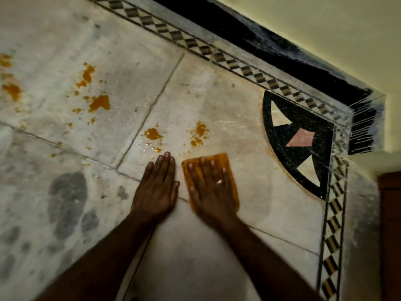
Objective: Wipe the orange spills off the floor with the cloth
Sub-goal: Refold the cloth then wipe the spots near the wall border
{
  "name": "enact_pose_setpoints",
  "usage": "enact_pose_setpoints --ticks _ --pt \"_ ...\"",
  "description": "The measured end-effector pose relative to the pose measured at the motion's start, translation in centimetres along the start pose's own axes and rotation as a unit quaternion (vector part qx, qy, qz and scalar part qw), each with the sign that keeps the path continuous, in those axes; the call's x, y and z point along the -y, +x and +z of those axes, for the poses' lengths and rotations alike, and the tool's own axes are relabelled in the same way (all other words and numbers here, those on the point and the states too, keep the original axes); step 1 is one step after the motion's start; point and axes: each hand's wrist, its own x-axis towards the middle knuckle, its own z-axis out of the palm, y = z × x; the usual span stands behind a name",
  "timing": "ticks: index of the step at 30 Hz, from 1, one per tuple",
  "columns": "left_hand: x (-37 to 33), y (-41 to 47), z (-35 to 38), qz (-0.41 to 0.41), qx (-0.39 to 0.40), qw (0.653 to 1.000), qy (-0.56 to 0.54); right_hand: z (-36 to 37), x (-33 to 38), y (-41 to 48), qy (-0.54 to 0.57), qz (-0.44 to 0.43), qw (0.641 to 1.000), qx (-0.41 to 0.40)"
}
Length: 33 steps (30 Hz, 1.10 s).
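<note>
An orange cloth lies flat on the pale marble floor, pressed down under my right hand, whose fingers are spread over it. My left hand rests flat on the bare floor just left of the cloth, fingers together, holding nothing. Orange spills dot the floor beyond my hands: one blob and a speckled patch just ahead of my fingertips, a larger splash farther left, and another at the left edge. Small wet droplets glisten near the nearest blob.
A black quarter-circle inlay with pale and pink triangles fills the floor's corner to the right. A checkered border strip runs along the dark skirting and cream wall. A brown wooden edge stands at right. Dark grey marks stain the floor at left.
</note>
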Motion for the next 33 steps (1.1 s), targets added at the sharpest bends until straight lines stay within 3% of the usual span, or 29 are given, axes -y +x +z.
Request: enact_pose_setpoints --ticks 4,7,9,11,14,19,25,29,33 --pt "2.6 -0.7 -1.1 -0.036 0.018 0.999 0.015 -0.9 -5.9 0.9 -0.011 0.134 0.991 0.023" --pt "3.9 -0.6 -1.4 -0.062 0.022 0.998 0.007 -0.5 -4.0 -3.7 -0.005 0.211 0.977 -0.004" --pt "3.7 -0.6 -1.2 -0.061 0.027 0.998 0.004 0.5 0.1 -7.6 -0.022 0.163 0.986 -0.015" --pt "3.8 -0.6 -1.1 -0.067 0.021 0.998 -0.003 1.1 3.5 -8.7 -0.024 0.038 0.999 -0.020" --pt "4.5 -0.2 -1.6 -0.077 0.004 0.997 -0.009 1.0 4.9 -3.6 -0.006 -0.081 0.996 -0.022" --pt "6.6 1.1 -2.6 -0.091 0.006 0.996 0.010 -0.9 2.9 6.2 -0.019 -0.077 0.996 0.033" --pt "7.7 0.6 -2.3 -0.096 0.014 0.995 -0.003 -0.8 -0.4 2.4 -0.017 0.124 0.992 0.008" --pt "7.6 0.4 -1.9 -0.093 -0.005 0.996 -0.007 0.5 6.6 -4.2 -0.008 0.039 0.999 -0.037" --pt "7.8 0.2 -1.5 -0.086 -0.013 0.996 -0.008 0.8 8.0 1.6 0.007 -0.044 0.998 -0.035"
